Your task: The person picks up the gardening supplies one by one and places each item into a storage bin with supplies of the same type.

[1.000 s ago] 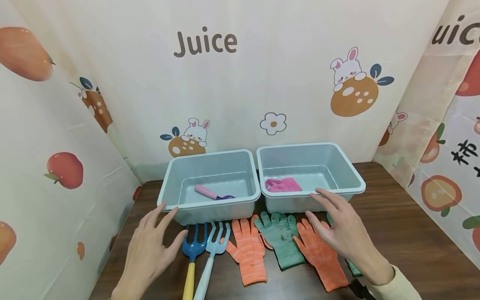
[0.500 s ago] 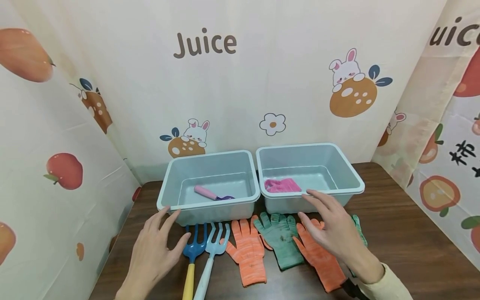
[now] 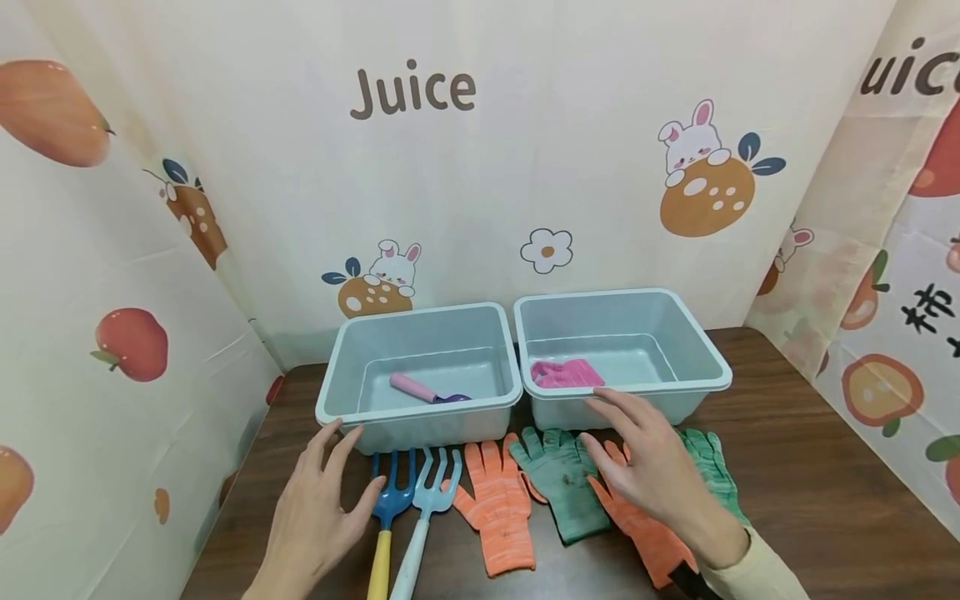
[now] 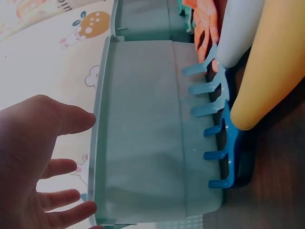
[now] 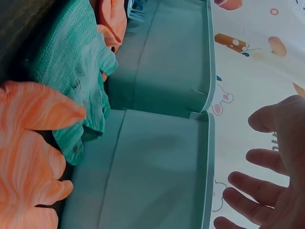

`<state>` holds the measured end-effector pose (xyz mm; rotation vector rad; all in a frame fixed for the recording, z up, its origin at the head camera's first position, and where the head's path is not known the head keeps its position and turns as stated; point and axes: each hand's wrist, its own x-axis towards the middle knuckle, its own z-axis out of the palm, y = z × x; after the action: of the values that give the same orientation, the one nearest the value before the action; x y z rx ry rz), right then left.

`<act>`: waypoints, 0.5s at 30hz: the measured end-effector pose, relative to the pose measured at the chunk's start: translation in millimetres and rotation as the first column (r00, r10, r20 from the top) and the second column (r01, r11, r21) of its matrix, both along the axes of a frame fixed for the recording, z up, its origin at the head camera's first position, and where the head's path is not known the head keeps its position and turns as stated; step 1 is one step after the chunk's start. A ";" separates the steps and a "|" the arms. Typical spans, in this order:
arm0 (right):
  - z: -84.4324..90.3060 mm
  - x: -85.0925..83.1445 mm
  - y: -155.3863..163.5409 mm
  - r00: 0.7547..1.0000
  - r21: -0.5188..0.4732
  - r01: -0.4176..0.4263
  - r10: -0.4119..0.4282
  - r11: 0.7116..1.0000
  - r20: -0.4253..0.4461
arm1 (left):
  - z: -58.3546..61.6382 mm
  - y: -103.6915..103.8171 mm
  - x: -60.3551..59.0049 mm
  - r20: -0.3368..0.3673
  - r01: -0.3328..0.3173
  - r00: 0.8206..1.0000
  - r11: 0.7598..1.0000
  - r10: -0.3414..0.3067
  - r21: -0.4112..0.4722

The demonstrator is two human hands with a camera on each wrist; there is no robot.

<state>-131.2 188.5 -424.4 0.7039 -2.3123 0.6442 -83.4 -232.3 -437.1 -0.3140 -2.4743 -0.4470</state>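
Two pale blue plastic bins sit end to end at the back of the desk [image 3: 832, 508], close to the fruit-printed curtain [image 3: 480, 183], an arrangement that seems meant to leave the front for the loose things. The left bin [image 3: 442, 429] holds a pink-handled tool [image 3: 412, 386] with a purple head; the right bin [image 3: 547, 410] holds a crumpled pink fabric piece [image 3: 567, 373], perhaps a glove.

In front lie a blue garden fork with a yellow handle [image 3: 393, 502] and a light blue garden fork [image 3: 429, 500], side by side, tines toward the left bin and handles toward the person, probably so they are easy to grasp. To their right, an orange glove [image 3: 502, 521], a dark green glove [image 3: 566, 487], a second orange glove [image 3: 637, 533] and a brighter green glove [image 3: 712, 467] are spread with cuffs nearest the person, likely to keep each one distinct.

The left hand [image 3: 315, 508] hovers by the left bin's front corner, the right hand [image 3: 656, 467] above the second orange glove; both have fingers apart and hold nothing.
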 end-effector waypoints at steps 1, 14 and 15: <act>-0.5 0.0 -0.6 1.000 0.001 -0.005 0.005 1.000 0.003 | -1.2 0.5 0.7 -0.003 0.004 1.000 1.000 -0.004 -0.001; -6.6 -3.3 -6.7 1.000 0.016 -0.025 0.025 1.000 -0.001 | -6.0 5.1 7.4 0.110 -0.037 0.993 0.999 0.040 -0.030; -6.6 -3.7 -7.3 1.000 0.013 -0.028 0.028 1.000 -0.001 | -6.7 5.4 7.9 0.131 -0.041 0.990 0.999 0.044 -0.028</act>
<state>-134.9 181.2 -431.0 0.7435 -2.3118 0.6416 -75.5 -226.9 -443.8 -0.2486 -2.6120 -0.4317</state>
